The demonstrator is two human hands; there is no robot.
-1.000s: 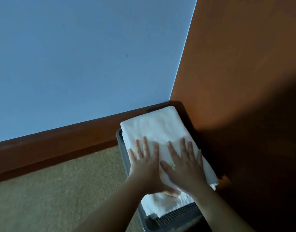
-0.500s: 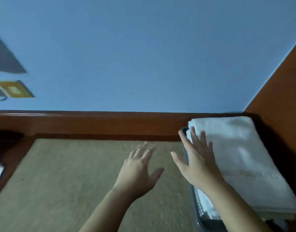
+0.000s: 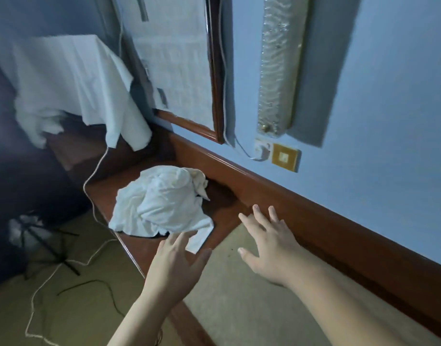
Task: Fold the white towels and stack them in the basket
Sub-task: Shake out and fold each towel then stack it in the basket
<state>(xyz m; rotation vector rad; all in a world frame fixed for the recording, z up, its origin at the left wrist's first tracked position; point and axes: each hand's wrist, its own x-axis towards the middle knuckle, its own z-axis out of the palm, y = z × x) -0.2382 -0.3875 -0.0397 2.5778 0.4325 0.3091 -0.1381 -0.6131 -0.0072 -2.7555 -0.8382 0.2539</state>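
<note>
While both hands hover open, left hand (image 3: 174, 260) nears crumpled towel (image 3: 162, 201).

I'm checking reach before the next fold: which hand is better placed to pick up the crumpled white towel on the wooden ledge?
Left. The left hand is open with its fingertips right at the near edge of the crumpled towel. The right hand, also open, sits off to the towel's right over the beige surface.

framed mirror (image 3: 179, 61), gold wall plate (image 3: 285, 157), tripod (image 3: 47, 242)
</note>
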